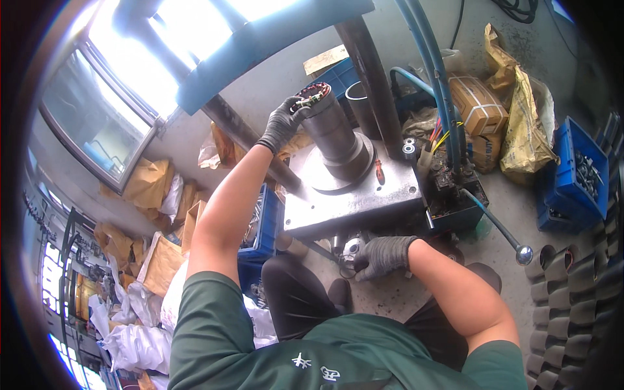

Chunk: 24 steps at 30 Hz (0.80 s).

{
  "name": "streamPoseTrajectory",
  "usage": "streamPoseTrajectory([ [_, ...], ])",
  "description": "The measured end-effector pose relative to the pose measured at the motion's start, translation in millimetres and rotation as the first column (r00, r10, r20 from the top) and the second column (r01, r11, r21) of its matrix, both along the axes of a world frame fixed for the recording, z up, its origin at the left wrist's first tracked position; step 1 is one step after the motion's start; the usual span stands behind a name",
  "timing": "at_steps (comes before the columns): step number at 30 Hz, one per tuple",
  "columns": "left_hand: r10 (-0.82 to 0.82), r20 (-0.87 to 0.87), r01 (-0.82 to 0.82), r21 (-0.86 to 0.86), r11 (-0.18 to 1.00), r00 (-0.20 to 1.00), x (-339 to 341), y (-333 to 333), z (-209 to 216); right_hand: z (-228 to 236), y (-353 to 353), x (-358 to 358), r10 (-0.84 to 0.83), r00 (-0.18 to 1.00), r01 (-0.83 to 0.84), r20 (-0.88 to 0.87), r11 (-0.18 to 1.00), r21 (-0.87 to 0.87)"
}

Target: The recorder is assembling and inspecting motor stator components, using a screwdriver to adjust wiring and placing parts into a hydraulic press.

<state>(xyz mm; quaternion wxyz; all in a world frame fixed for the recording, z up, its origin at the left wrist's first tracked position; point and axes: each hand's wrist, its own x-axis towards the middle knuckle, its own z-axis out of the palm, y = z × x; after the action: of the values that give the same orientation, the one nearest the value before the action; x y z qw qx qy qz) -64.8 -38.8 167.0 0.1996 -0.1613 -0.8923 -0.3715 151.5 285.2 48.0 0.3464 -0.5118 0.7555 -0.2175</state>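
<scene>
A tall grey metal cylinder (328, 130) stands on a round flanged base on the steel press table (370, 203). Red, white and green wire windings (313, 95) show inside its open top, as in a motor stator. My left hand (285, 122), in a grey knit glove, grips this top rim, its fingers closed at the wires. Below the table's front edge, my gloved right hand (385, 257) is closed against a silver metal part (353, 248); its fingertips are partly hidden. A screwdriver with a red handle (379, 170) lies on the table, right of the cylinder.
Press columns (370, 71) rise behind the table. A ball-ended lever (524, 253) juts out at the right. Grey metal sleeves (559, 292) cover the floor there, near a blue crate (575, 172) of metal parts. Another blue crate (263, 224) and cardboard (162, 263) stand left.
</scene>
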Motion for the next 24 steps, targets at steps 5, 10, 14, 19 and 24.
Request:
streamPoseTrajectory([
  [5, 0.023, 0.041, -0.025, 0.048, 0.999, 0.999, 5.8, 18.1, -2.5, 2.2, 3.2, 4.5, -0.053, 0.999, 0.053, 0.0, 0.998, 0.022],
  [10, 0.126, 0.069, -0.131, 0.076, 0.988, 0.99, 19.4, 45.1, 2.9, 7.7, 3.6, 4.2, -0.077, 0.997, 0.077, -0.009, 0.996, 0.037],
  [14, 0.059, 0.027, -0.064, 0.246, 0.967, 0.998, 21.7, 46.7, 0.2, 6.0, 7.2, 8.6, -0.119, 0.993, 0.119, 0.004, 0.987, -0.105],
  [19, 0.013, 0.032, -0.021, 0.263, 0.965, 0.999, 18.5, 38.0, -2.6, -12.1, 0.7, 3.8, -0.184, 0.978, 0.151, -0.094, 0.948, -0.28],
  [24, -0.022, 0.093, 0.001, 0.221, 0.975, 0.995, 10.5, 24.9, -2.1, -26.1, -7.4, -3.6, -0.329, 0.934, 0.176, -0.136, 0.759, -0.627],
])
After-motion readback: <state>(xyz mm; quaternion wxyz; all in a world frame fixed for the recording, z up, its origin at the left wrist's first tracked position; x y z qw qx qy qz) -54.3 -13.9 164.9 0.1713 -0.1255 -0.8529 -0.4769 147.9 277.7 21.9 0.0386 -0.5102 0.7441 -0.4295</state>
